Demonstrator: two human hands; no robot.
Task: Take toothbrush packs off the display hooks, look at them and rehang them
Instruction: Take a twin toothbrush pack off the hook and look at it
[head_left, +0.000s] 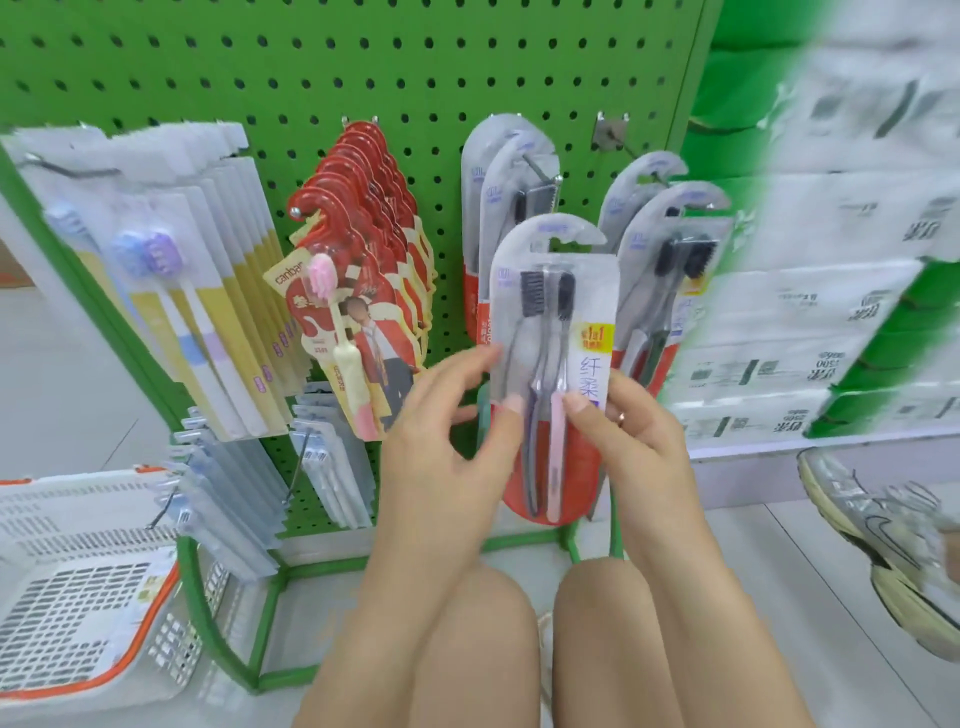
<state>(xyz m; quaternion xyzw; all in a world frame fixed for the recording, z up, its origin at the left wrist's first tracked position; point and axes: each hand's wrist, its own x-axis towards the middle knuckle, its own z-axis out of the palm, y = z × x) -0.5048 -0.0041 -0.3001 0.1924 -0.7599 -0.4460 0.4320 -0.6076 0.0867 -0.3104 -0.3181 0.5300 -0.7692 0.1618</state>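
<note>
Both hands on one pack. My left hand (447, 415) pinches the left edge of the twin toothbrush pack (553, 332), thumb on the front face, fingers spread at the side. My right hand (628, 431) holds the right edge low down, thumb pressed on the blister. The pack is upright, off its hook and held in front of the green pegboard (363, 67), hang-slot at 12 o'clock.

At 12 o'clock behind the pack: the hook (543, 174) it likely belongs on, with two like packs hanging. At 2 o'clock: another hook of the same packs (670, 260). At 10 o'clock: the red-card packs (363, 249).

Risks, as I judge them:
- The slot is narrow, so a tilted pack may miss the hook tip and slip.
- The grip is edge-only on slick plastic, so the pack may drop during the lift.
- Pushing in may knock the hanging packs.
</note>
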